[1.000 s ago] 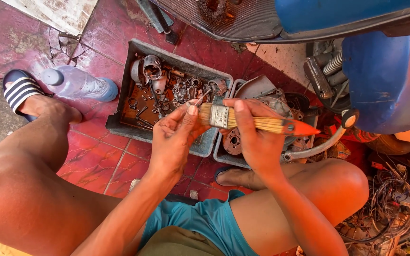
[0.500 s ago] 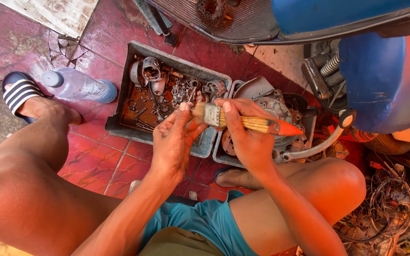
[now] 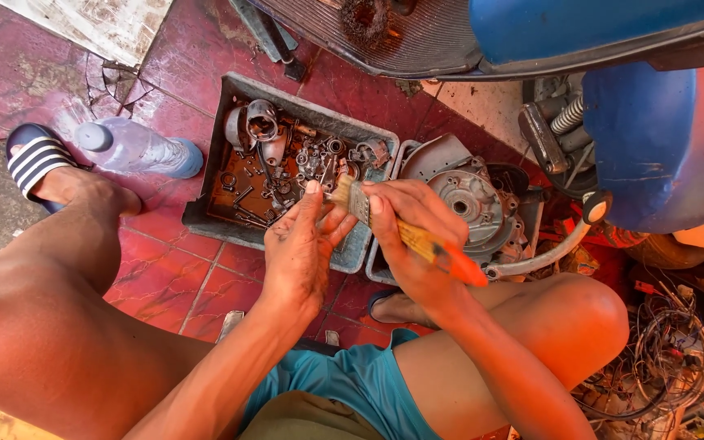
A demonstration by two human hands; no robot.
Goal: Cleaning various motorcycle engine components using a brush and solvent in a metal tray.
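The right hand [image 3: 413,244] grips a paintbrush [image 3: 405,232] by its yellow handle, fingers clamped around it, the orange end pointing toward the right knee and the bristles pointing up-left over the edge of a grey tray [image 3: 364,244]. The left hand [image 3: 299,253] meets the brush at its bristle end, its fingers pinched close at the bristles; whether they hold a small part there I cannot tell. Both hands hover above the near rim of the tray, which sits on the red tiled floor [image 3: 165,277] and holds rusty bolts, rings and small metal parts in dark liquid. Just right of the tray, touching it, a second tray carries a grey engine cover [image 3: 466,200]. A plastic bottle [image 3: 136,148] lies on the floor left of the tray, near the foot in a striped sandal [image 3: 34,159]. A blue scooter body [image 3: 653,138] stands at the upper right, with tangled wires [image 3: 670,358] below it.
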